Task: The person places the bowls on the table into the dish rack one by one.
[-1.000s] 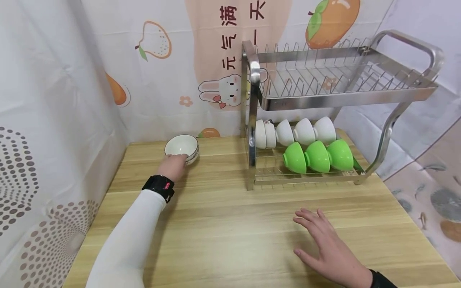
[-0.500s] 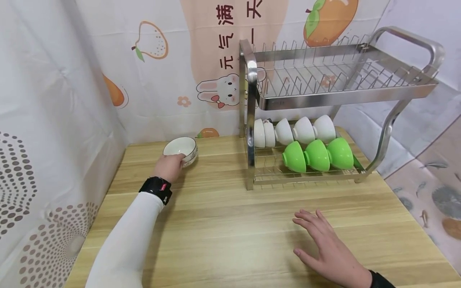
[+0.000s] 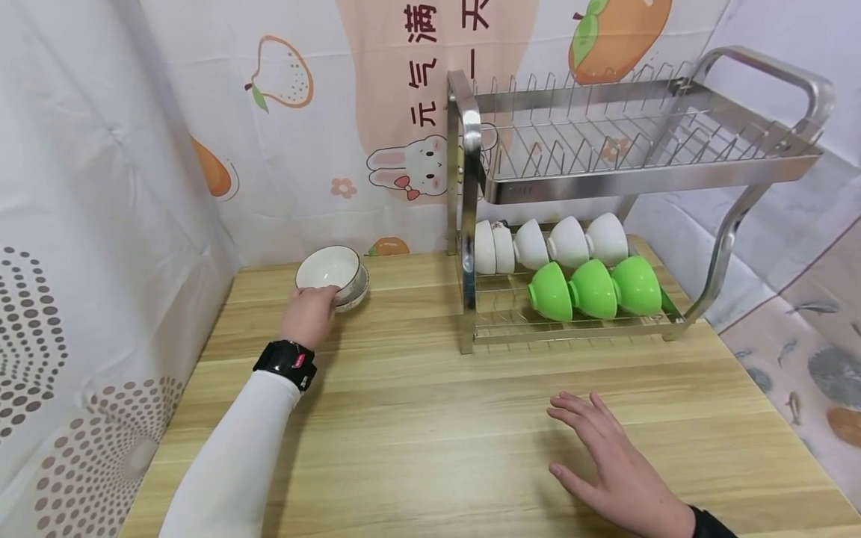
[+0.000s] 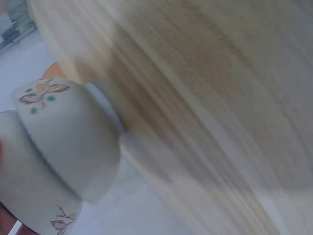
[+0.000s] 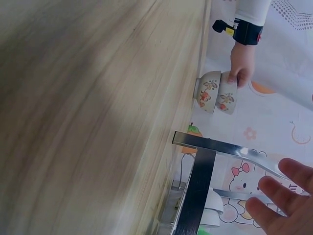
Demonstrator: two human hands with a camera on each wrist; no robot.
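At the table's back left, my left hand [image 3: 309, 317] pinches the rim of a white bowl [image 3: 326, 269] with a dark edge line. That bowl sits in the mouth of a second bowl [image 3: 358, 295], raised and shifted leftward from it. Flower prints mark the outer walls of the lower bowl [image 4: 78, 137] and upper bowl [image 4: 34, 176] in the left wrist view. The right wrist view shows my thumb on the upper bowl's side while the lower one stands on the wood. My right hand [image 3: 612, 471], fingers spread and holding nothing, is over the table's front right.
A two-tier metal dish rack [image 3: 646, 179] stands at the back right. Its lower tier carries several white bowls [image 3: 568, 243] and three green bowls [image 3: 592, 291], all on their sides. A printed curtain [image 3: 289, 172] hangs behind the wooden table [image 3: 430, 418].
My left hand has drawn the upper bowl up and left, so more of the lower bowl shows. The right hand stays where it was.
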